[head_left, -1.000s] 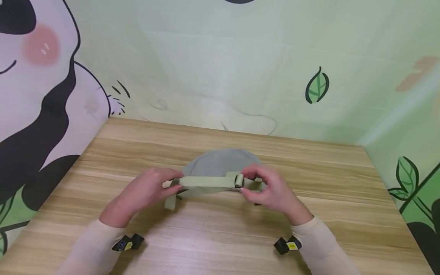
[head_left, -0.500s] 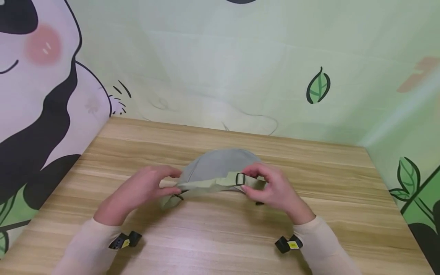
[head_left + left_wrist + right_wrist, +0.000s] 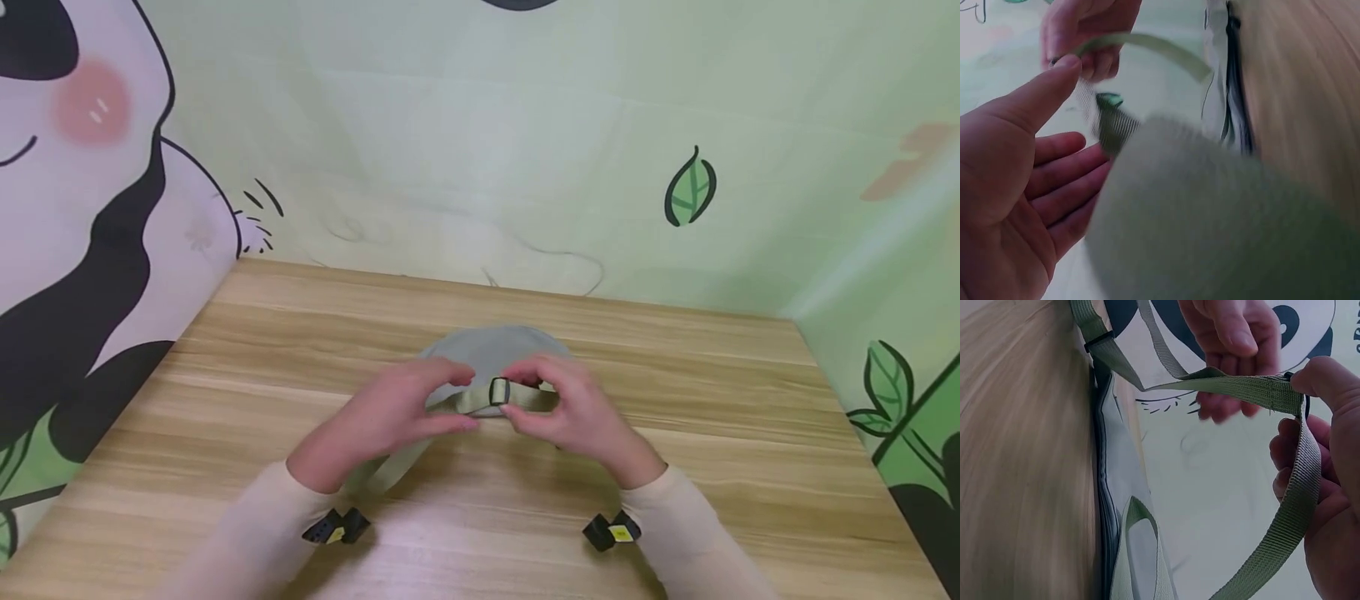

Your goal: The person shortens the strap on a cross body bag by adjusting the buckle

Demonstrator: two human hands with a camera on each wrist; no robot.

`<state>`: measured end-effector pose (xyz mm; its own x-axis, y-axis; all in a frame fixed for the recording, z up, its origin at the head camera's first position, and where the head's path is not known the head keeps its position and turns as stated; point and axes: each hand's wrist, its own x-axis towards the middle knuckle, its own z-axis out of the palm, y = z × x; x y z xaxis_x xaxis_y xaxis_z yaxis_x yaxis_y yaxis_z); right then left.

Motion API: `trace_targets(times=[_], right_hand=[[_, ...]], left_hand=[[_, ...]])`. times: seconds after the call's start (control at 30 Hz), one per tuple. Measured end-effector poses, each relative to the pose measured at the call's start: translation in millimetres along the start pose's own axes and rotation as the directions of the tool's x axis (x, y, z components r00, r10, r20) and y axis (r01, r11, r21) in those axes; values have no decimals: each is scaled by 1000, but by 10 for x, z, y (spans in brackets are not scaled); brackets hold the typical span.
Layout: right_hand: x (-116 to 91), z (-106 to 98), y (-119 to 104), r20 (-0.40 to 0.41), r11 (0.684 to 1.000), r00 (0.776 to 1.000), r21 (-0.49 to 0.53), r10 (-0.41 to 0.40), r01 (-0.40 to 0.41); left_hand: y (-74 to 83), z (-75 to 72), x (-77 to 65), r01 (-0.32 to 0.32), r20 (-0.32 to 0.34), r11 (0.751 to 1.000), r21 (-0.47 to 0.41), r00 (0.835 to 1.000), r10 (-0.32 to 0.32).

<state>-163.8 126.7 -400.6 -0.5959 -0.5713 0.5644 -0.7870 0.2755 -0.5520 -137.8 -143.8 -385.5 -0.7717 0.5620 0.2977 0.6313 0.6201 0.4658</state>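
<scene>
A grey bag [image 3: 491,342] with a rounded far edge lies on the table, its pale green webbing strap [image 3: 1254,391] raised between the hands. My right hand [image 3: 581,404] pinches the strap at its dark slider buckle [image 3: 498,392], thumb in front and fingers behind. Just left of the buckle, my left hand [image 3: 397,408] is spread around the strap, with thumb and fingers apart. In the left wrist view, the fingers of the left hand [image 3: 1029,162] are extended beside a blurred stretch of webbing close to the camera. Part of the strap is hidden behind the left hand.
The wooden table [image 3: 720,375] reaches back to a pale green printed wall covering [image 3: 465,150]. A second dark slider [image 3: 1099,341] sits on the strap near the bag's edge, and a webbing loop [image 3: 1138,519] stands up from the bag.
My left hand has let go of the strap's left stretch and moved right, close to the buckle. The right hand, still pinching there, has shifted slightly left.
</scene>
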Motion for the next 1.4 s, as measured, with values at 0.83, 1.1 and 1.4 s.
trace_targets(times=[0.83, 1.1, 1.4], right_hand=[[-79, -71, 68, 9, 993, 995, -66, -97, 98], [-85, -67, 74, 1, 993, 993, -40, -115, 115], [-68, -38, 52, -11, 990, 990, 15, -138, 138]], left_hand=[[-39, 103, 21, -45, -100, 996, -72, 994, 38], [-15, 123, 41, -73, -127, 988, -140, 990, 55], [-14, 137, 71, -151, -161, 972, -182, 979, 122]])
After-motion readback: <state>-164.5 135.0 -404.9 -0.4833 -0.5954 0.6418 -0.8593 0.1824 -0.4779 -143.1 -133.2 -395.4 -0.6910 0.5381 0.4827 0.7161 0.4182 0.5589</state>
